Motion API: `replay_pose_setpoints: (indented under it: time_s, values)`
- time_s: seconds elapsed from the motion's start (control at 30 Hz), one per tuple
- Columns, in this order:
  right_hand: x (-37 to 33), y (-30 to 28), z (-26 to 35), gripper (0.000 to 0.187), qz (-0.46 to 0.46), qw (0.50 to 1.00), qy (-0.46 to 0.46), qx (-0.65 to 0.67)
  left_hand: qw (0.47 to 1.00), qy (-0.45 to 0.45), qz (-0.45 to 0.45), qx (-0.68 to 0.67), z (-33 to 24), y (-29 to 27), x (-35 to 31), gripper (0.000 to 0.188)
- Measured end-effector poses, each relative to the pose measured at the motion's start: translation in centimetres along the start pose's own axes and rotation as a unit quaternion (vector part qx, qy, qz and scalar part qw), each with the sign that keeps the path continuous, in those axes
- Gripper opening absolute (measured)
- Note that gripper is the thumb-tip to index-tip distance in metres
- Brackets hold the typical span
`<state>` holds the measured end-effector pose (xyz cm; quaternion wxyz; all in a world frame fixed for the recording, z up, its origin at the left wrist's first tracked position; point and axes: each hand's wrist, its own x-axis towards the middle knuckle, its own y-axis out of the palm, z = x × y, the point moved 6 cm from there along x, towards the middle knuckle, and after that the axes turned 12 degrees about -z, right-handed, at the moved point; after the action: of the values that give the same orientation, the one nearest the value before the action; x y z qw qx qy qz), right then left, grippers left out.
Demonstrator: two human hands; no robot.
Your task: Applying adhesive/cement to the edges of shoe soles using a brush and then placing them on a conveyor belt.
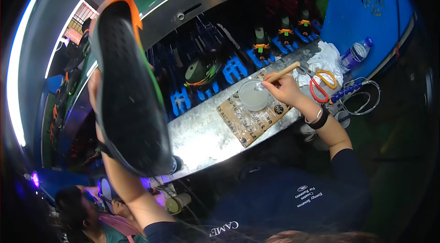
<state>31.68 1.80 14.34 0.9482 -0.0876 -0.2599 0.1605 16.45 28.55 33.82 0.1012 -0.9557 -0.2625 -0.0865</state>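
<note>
The left hand (95, 88) is raised close to the camera and holds a shoe (128, 87) sole-up; the dark sole with its orange and green edging fills the left part of the view. The hand is almost wholly hidden behind the shoe, so the state of its fingers cannot be told. The right hand (284, 89) is over the metal table (201, 137), with its fingers pinched together around the wooden handle of a brush (280, 74). The brush tip is lowered into a small round cup (253, 96) of pale liquid. The cup stands on a piece of brown cardboard (250, 117) lying flat on the table. Just right of the right hand lie a pair of scissors (321, 85) with red and yellow handles, partly on a crumpled white cloth (323, 57). A clear plastic bottle (355, 54) lies beyond the cloth. Behind the table, further shoes (262, 43) sit on blue racks (233, 70). Another person (87, 213) appears at lower left.
</note>
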Motion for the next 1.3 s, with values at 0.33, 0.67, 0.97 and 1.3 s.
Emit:
replay_pose_setpoints:
  time_s: [0.33, 0.67, 0.97, 1.3]
  values:
    - [-1.1, 2.3, -0.7, 0.016, 0.053, 0.997, -0.027, -0.054, 0.723, -0.443, 0.026, -0.530, 16.0, 5.9, -16.6, 0.066]
    - [-2.0, 3.5, 2.2, 0.014, 0.128, 0.991, 0.010, -0.045, 0.776, -0.323, -0.007, -0.542, 18.6, 4.2, -17.6, 0.051]
    - [-2.5, 3.7, 2.2, 0.014, 0.150, 0.987, 0.026, -0.046, 0.811, -0.323, -0.002, -0.487, 17.8, 5.1, -17.5, 0.051]
    - [-2.6, 3.4, 2.1, 0.009, 0.149, 0.988, 0.016, -0.038, 0.835, -0.331, 0.019, -0.439, 16.6, 6.5, -16.9, 0.050]
